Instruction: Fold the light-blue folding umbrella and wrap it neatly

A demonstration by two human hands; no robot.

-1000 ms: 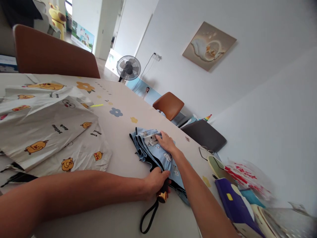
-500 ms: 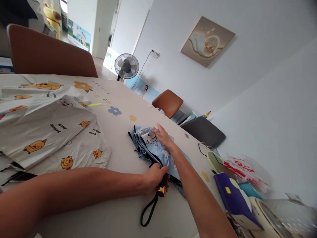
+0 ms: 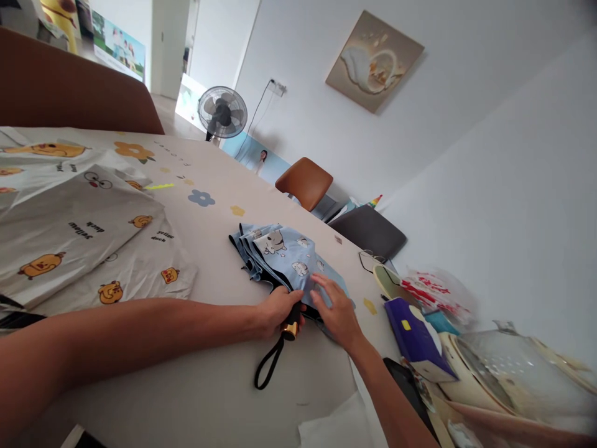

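Left hand (image 3: 282, 311) clamps the handle (image 3: 292, 313) of a blue umbrella (image 3: 298, 250) lying loosely folded on the table (image 3: 200, 386). Right hand (image 3: 339, 311), fingers spread, is at its lower right edge, contact unclear; without firm pressure, it could fan open.

Umbrella (image 3: 290, 254) — pale blue, animal-printed

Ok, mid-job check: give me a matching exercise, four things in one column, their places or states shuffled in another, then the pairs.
Things:
1. Left hand
2. Right hand
3. Duck-print fabric
4. Fan

Places or states:
A. Spread on the table's left side
B. Beyond the table's far edge
C. Closed around the black handle
D. Open, fingers apart, by the blue umbrella

Pairs: 1-C, 2-D, 3-A, 4-B
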